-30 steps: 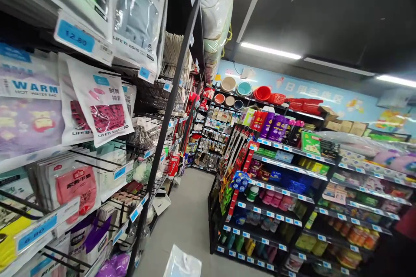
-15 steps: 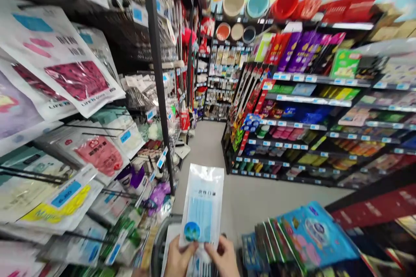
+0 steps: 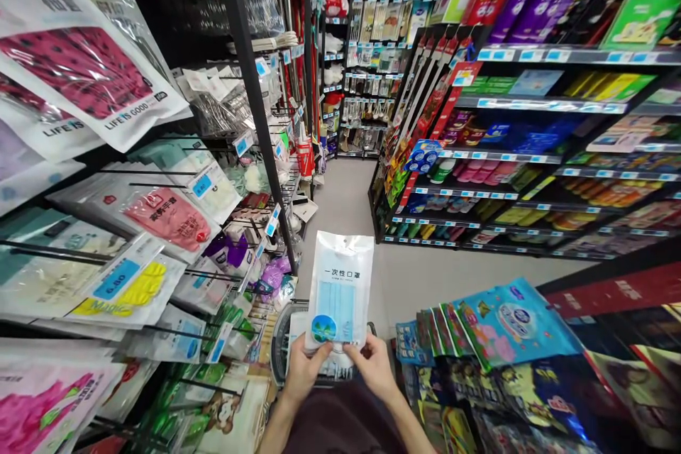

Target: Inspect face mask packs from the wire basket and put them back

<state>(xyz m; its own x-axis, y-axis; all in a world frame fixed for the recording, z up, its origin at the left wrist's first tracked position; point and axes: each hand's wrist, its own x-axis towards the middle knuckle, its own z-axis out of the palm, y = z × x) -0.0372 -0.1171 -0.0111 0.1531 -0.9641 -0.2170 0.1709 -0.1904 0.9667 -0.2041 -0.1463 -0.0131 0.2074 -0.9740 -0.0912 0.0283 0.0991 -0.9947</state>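
Note:
A white and pale blue packet of disposable masks [image 3: 340,291] is upright in front of me, its printed face toward the camera. My left hand [image 3: 307,363] pinches its lower left corner, thumb on the front. At the lower right corner, my right hand [image 3: 372,362] grips it the same way. The fingers behind the packet are hidden. Below and behind the packet sits a dark grey basket [image 3: 279,347] with white packets inside, partly covered by my hands and the mask packet.
To the left, a rack holds hanging glove packets [image 3: 167,216] and a price tag [image 3: 114,280]. Blue packets [image 3: 518,323] hang at the lower right. Stocked shelves [image 3: 532,156] stand further right. A grey floor aisle [image 3: 345,191] runs ahead between the racks.
The view has tilted downward, showing more of my forearms and the basket. The mask packet, still in both hands, appears slightly higher and further right in the picture.

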